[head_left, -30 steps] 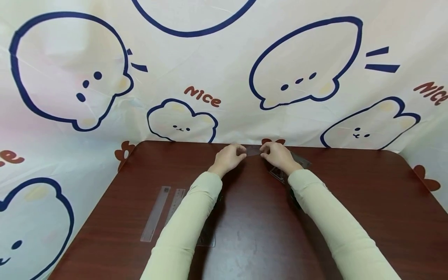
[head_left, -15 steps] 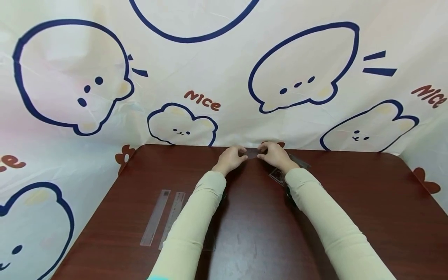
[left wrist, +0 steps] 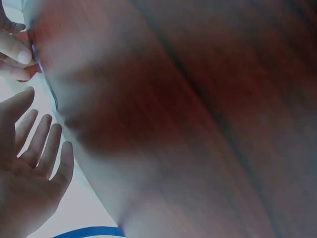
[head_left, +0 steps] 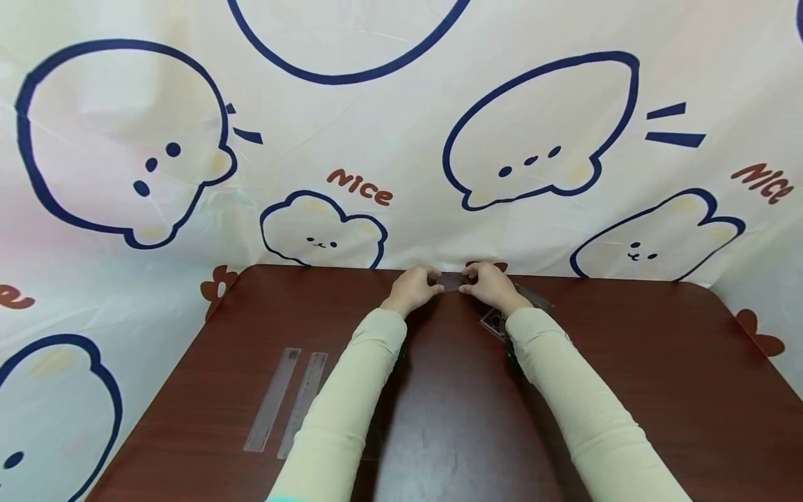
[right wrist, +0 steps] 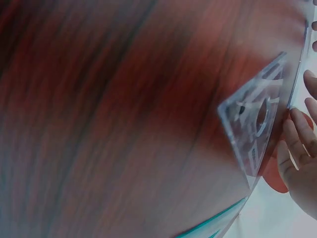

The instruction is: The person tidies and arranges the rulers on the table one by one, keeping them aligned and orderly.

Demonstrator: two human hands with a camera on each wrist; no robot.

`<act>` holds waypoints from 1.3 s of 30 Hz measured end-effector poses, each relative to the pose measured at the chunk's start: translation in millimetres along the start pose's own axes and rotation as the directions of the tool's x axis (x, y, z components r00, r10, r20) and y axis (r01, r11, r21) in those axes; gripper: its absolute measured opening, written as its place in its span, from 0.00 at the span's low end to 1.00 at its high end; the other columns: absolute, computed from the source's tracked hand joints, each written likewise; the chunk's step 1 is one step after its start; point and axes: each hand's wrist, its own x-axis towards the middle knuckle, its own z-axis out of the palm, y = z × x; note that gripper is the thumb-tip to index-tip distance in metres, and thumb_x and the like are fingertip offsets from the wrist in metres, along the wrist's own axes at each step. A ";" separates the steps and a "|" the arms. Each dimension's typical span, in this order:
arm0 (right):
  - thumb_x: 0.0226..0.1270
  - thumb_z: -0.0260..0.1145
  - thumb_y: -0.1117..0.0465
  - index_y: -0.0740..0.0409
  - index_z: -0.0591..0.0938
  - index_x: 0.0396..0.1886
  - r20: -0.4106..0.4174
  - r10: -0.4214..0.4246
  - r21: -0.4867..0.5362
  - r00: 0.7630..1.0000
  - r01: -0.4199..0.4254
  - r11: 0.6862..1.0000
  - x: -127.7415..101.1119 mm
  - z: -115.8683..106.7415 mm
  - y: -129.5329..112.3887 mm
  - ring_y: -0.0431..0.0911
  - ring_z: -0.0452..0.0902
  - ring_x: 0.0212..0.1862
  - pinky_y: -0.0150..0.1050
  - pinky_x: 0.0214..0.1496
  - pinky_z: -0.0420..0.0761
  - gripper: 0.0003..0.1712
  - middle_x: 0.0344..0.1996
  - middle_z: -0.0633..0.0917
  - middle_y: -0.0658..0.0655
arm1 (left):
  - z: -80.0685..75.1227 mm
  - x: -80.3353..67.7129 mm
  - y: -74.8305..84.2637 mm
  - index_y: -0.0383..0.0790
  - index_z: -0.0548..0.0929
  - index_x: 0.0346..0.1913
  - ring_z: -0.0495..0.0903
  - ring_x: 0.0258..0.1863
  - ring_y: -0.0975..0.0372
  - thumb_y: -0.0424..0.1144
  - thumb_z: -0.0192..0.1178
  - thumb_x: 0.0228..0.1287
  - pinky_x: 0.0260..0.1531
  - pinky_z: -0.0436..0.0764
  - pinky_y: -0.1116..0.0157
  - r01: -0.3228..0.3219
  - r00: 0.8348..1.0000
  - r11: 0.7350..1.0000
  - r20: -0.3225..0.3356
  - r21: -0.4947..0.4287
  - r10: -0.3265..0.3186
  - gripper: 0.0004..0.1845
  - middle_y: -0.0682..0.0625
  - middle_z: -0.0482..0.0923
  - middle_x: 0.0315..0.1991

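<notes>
Clear strip (head_left: 450, 282), one: at the far edge of the table (head_left: 452, 418), between the two hands; markings not legible.

Left hand (head_left: 414, 287): at the strip's left end, fingers relaxed and parted; firm contact cannot be told.

Right hand (head_left: 492, 284): at its right end, fingers loosely extended, fingertips apparently touching.

State of work, as judged: strip apparently down on the surface, alignment perhaps unfinished, hands not yet clear of it.

Clear set square (right wrist: 257, 119), one: near the right wrist, already lying flat.

Teal-edged clear piece (right wrist: 215, 223), one: beside the set square, partly seen.

Clear rulers (head_left: 272, 401), two: left side, roughly parallel, apart, already laid out.
</notes>
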 end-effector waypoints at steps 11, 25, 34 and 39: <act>0.68 0.69 0.56 0.64 0.77 0.64 0.039 0.010 -0.039 0.999 -0.008 0.999 2.1 4.6 -0.4 0.58 0.75 0.56 0.53 0.56 0.75 0.28 0.55 0.78 0.66 | 0.8 0.9 0.4 0.40 0.78 0.64 0.76 0.60 0.56 0.43 0.66 0.67 0.59 0.73 0.57 -0.019 0.999 0.999 0.043 0.027 0.018 0.25 0.47 0.79 0.59; 0.69 0.68 0.59 0.67 0.78 0.60 0.065 0.045 0.000 0.997 -0.045 0.999 0.1 8.2 -8.8 0.58 0.72 0.57 0.52 0.59 0.73 0.25 0.55 0.75 0.67 | 5.2 -5.6 0.9 0.43 0.80 0.63 0.78 0.55 0.57 0.47 0.67 0.65 0.55 0.75 0.55 0.029 0.999 0.997 0.011 0.078 -0.030 0.25 0.48 0.78 0.56; 0.71 0.66 0.59 0.67 0.77 0.60 0.090 0.028 -0.018 0.996 -0.026 1.000 -3.0 12.7 -11.2 0.60 0.68 0.59 0.56 0.61 0.68 0.23 0.57 0.72 0.67 | 5.5 -10.1 1.5 0.46 0.81 0.61 0.78 0.52 0.57 0.47 0.68 0.65 0.51 0.77 0.55 0.054 0.998 0.994 0.011 0.096 -0.055 0.23 0.48 0.77 0.54; 0.68 0.70 0.58 0.64 0.78 0.60 0.124 0.023 -0.007 0.992 -0.022 1.000 -2.8 11.0 -10.0 0.61 0.66 0.60 0.58 0.62 0.66 0.24 0.58 0.70 0.67 | 5.7 -10.7 0.6 0.46 0.82 0.61 0.78 0.55 0.56 0.46 0.69 0.64 0.53 0.77 0.55 0.033 0.999 0.997 0.016 0.069 -0.034 0.23 0.49 0.79 0.56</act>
